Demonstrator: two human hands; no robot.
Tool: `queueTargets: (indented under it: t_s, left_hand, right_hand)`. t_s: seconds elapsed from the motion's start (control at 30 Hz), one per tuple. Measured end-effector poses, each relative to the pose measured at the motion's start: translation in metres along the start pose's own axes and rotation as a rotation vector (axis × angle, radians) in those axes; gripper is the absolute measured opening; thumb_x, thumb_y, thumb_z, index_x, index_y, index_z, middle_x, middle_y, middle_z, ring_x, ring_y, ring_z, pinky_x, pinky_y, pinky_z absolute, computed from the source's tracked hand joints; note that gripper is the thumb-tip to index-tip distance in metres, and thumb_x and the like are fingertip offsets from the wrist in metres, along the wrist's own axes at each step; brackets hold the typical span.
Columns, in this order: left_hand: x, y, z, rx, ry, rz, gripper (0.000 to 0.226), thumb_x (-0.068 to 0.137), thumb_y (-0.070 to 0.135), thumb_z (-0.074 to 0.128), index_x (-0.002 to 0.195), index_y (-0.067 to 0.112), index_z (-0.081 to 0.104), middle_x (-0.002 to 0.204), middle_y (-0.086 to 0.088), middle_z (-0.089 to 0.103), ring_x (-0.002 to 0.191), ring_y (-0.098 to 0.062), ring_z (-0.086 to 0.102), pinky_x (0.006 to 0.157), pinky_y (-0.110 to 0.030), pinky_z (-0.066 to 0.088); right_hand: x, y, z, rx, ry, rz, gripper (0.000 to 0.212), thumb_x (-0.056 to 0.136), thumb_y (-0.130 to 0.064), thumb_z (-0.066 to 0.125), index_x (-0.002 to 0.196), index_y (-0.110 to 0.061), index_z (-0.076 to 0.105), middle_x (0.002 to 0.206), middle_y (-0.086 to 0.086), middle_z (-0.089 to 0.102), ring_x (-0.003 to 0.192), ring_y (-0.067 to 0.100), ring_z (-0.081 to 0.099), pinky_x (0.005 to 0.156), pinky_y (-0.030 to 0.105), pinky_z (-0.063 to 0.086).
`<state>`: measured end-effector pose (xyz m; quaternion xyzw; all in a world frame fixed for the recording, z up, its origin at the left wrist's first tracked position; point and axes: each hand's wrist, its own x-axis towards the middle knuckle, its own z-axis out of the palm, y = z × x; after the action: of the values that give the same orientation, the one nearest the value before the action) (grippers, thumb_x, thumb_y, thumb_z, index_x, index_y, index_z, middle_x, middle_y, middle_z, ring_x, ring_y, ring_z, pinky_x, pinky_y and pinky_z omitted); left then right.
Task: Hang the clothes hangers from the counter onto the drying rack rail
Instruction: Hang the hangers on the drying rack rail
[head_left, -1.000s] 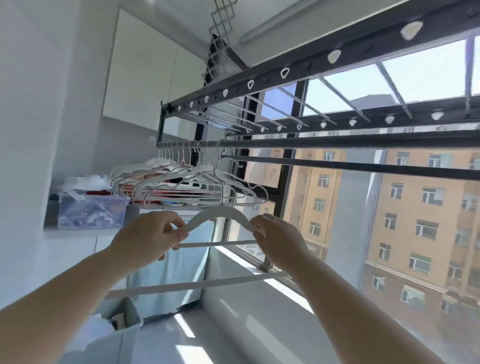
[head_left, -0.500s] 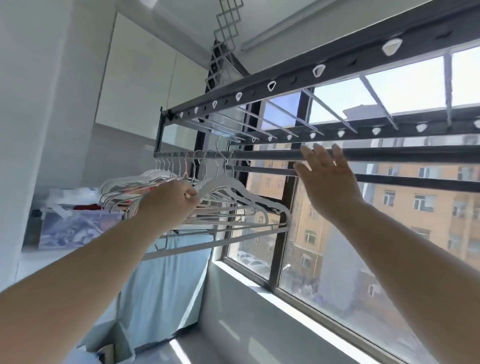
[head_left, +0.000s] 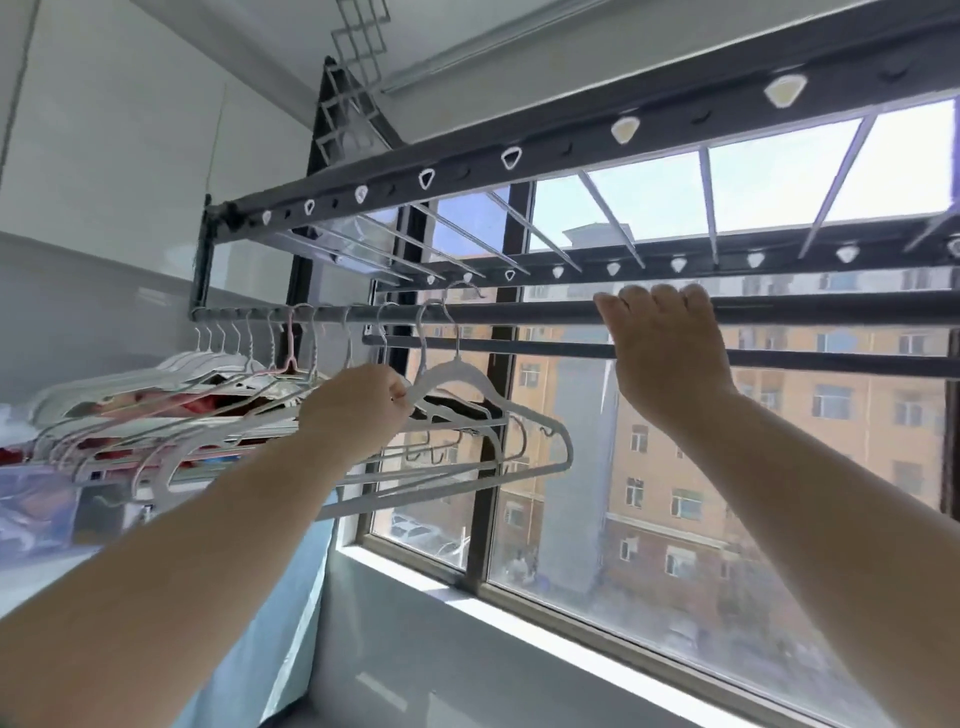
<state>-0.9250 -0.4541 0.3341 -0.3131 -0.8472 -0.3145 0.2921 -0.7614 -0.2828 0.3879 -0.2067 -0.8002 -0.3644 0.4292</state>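
Note:
A white hanger (head_left: 498, 410) hangs with its hook over the dark drying rack rail (head_left: 519, 313), at the right end of a row of several white hangers (head_left: 249, 384). My left hand (head_left: 353, 405) grips the white hanger's left shoulder just below the neck. My right hand (head_left: 665, 353) is raised further right along the rail, its fingers curled over the top of the bar. A second lower rail (head_left: 519, 347) runs just behind.
The rack's upper frame (head_left: 519, 156) with white clips spans overhead. A window (head_left: 675, 467) and sill lie ahead. At left, a counter holds a clear box (head_left: 36, 509) and red cloth. A pale blue curtain (head_left: 280, 613) hangs below the counter.
The hanger rose from chest height and its hook went over the rail. My right hand let go of the hanger, reached up, and now holds the rail. My left hand kept its grip.

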Motion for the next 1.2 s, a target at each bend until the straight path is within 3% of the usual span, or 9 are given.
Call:
queueTargets:
  t_s: [0.23,0.57,0.67,0.83,1.03,1.2]
  left_hand:
    - [0.005,-0.001,0.009,-0.049,-0.075,0.044,0.019,0.09,0.024,0.049,0.091,0.01,0.062,0.074,-0.006,0.063,0.072,-0.027,0.064,0.069,-0.037,0.053]
    - [0.001,0.002,0.016,0.021,-0.017,0.106,0.023,0.091,0.025,0.048,0.094,0.013,0.067,0.053,0.003,0.047,0.053,-0.021,0.048,0.053,-0.026,0.037]
    - [-0.003,0.009,0.015,0.068,0.009,0.13,0.024,0.091,0.023,0.047,0.092,0.011,0.067,0.057,-0.001,0.053,0.054,-0.022,0.049,0.05,-0.025,0.035]
    - [-0.006,0.014,0.014,0.078,-0.001,0.112,0.024,0.09,0.023,0.047,0.096,0.009,0.065,0.08,-0.012,0.067,0.077,-0.033,0.064,0.063,-0.034,0.048]
    - [-0.009,0.018,0.014,0.079,-0.048,0.091,0.027,0.091,0.023,0.043,0.099,0.006,0.064,0.084,-0.013,0.069,0.077,-0.031,0.067,0.072,-0.039,0.055]
    - [-0.01,0.02,0.013,0.108,-0.008,0.075,0.029,0.091,0.028,0.045,0.107,0.009,0.061,0.074,-0.004,0.061,0.068,-0.024,0.055,0.054,-0.026,0.038]
  right_hand:
    - [-0.002,-0.004,-0.006,-0.022,-0.023,0.041,0.049,0.088,-0.008,0.042,0.136,-0.011,0.029,0.135,0.01,0.043,0.121,0.03,0.04,0.106,0.044,0.022]
    - [-0.005,-0.01,-0.011,-0.038,-0.048,0.068,0.054,0.088,-0.009,0.046,0.138,-0.011,0.026,0.138,0.012,0.04,0.126,0.032,0.035,0.109,0.045,0.019]
    - [-0.005,-0.01,-0.013,-0.036,-0.065,0.075,0.054,0.088,-0.009,0.045,0.139,-0.011,0.025,0.139,0.011,0.038,0.127,0.031,0.034,0.11,0.045,0.018]
    - [-0.006,-0.01,-0.016,-0.038,-0.079,0.062,0.055,0.09,-0.011,0.043,0.14,-0.012,0.022,0.141,0.01,0.036,0.128,0.031,0.032,0.11,0.045,0.016]
    - [-0.009,-0.01,-0.018,-0.017,-0.076,0.033,0.053,0.091,-0.012,0.042,0.14,-0.013,0.021,0.145,0.01,0.029,0.133,0.03,0.026,0.112,0.045,0.011]
    - [-0.015,-0.004,-0.018,0.016,-0.086,0.013,0.051,0.092,-0.017,0.041,0.14,-0.014,0.023,0.15,0.008,0.021,0.138,0.028,0.017,0.114,0.044,0.004]
